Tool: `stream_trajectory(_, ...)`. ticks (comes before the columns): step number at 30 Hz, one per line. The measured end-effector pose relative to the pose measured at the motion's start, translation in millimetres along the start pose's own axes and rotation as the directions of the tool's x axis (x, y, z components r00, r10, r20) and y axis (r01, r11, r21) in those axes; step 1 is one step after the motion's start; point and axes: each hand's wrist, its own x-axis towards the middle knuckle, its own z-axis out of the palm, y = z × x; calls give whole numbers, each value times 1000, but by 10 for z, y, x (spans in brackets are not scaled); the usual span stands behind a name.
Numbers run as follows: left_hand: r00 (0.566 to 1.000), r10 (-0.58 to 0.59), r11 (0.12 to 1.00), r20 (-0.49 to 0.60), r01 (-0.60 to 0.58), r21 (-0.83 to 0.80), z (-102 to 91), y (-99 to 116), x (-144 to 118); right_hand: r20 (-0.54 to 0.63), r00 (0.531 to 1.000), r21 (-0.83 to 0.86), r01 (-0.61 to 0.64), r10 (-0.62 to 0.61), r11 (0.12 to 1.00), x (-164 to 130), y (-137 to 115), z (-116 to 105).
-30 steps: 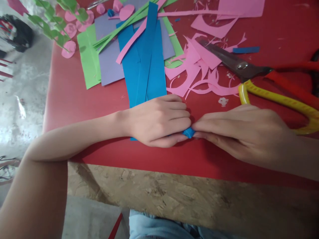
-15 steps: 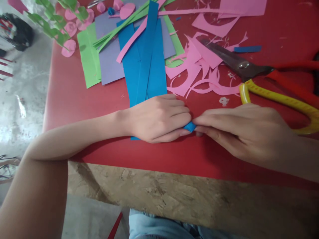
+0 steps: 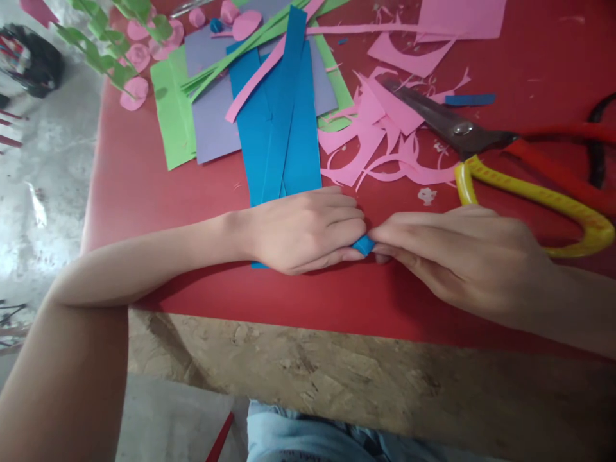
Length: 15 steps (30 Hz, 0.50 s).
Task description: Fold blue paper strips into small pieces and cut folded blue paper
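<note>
Between my two hands is a small folded piece of blue paper (image 3: 364, 245), mostly covered by fingers. My left hand (image 3: 308, 232) pinches its left side with thumb and forefinger, the other fingers curled. From the right, my right hand (image 3: 462, 253) pinches the opposite side with its fingertips. Under my left wrist lie blue paper sheets (image 3: 303, 147), with a loose blue strip (image 3: 292, 70) across them. Just beyond my right hand rest large scissors (image 3: 462, 130) with one yellow and one red handle, partly hidden by that hand.
Pink paper scraps (image 3: 360, 147) lie beside the scissors. Purple paper (image 3: 216, 122), green paper (image 3: 173, 122) and green strips (image 3: 226, 61) are stacked at the back left, near pink paper flowers (image 3: 135, 93). The red table's (image 3: 231, 295) front edge is close to my body.
Both hands keep their pinch on the blue paper, with hardly any movement. The whole view has shifted slightly, moving the scissors and scraps a little leftward.
</note>
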Motion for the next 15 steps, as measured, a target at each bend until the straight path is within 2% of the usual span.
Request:
stream_trajectory(6, 998, 0, 1000, 56, 2, -30, -18, 0, -4, -15, 999, 12, 30, -29, 999, 3, 10, 9)
stream_trajectory(12, 999, 31, 999, 20, -31, -31, -21, 4, -2, -23, 999, 6, 34, -33, 999, -16, 2, 24)
stream_trajectory(15, 998, 23, 999, 51, -21, -35, -24, 7, 5, -25, 999, 19, 34, -34, 999, -17, 5, 25)
